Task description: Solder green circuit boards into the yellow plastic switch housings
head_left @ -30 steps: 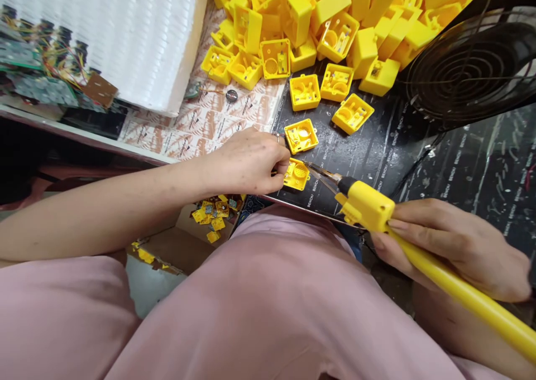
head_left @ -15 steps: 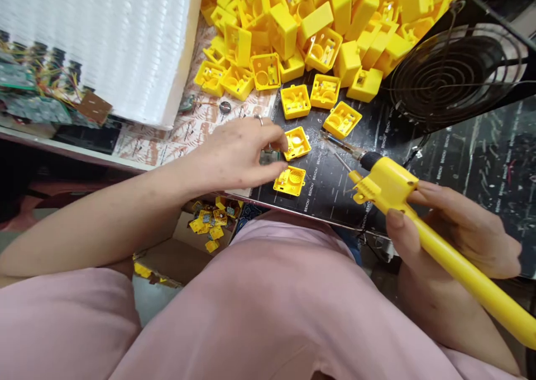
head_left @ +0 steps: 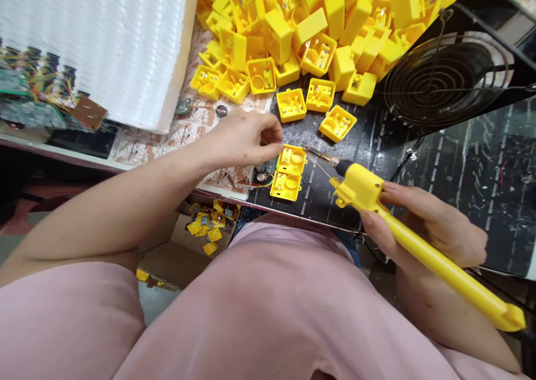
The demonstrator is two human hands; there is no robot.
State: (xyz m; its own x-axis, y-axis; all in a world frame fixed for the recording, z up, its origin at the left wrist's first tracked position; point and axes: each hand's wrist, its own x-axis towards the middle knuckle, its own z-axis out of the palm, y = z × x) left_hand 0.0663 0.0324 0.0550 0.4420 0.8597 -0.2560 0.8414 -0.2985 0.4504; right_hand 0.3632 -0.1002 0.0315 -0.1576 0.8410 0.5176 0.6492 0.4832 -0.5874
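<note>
My right hand [head_left: 431, 218] grips a yellow soldering gun [head_left: 360, 187] by its long handle. The tip points left and lies close to the upper of two small open yellow cases [head_left: 297, 158]. The lower yellow case [head_left: 285, 185] touches it edge to edge. My left hand [head_left: 245, 137] is beside the upper case's left corner, fingers curled and thumb near the forefinger; what they pinch, if anything, is hidden. Under that hand shows part of a green circuit board, and a small round metal part [head_left: 261, 177] with thin wires lies left of the lower case.
Three open yellow cases [head_left: 337, 123] sit just behind, before a large heap of yellow cases [head_left: 278, 34]. At right stands a black fan [head_left: 444, 78]. White foam [head_left: 125, 45] and wired circuit boards [head_left: 33, 101] occupy the left. A cardboard box [head_left: 167, 251] is below the table edge.
The upper case now sits straight against the lower one. My right hand has brought the soldering gun left, its tip nearer the upper case. My left hand's thumb and fingers have drawn closer together.
</note>
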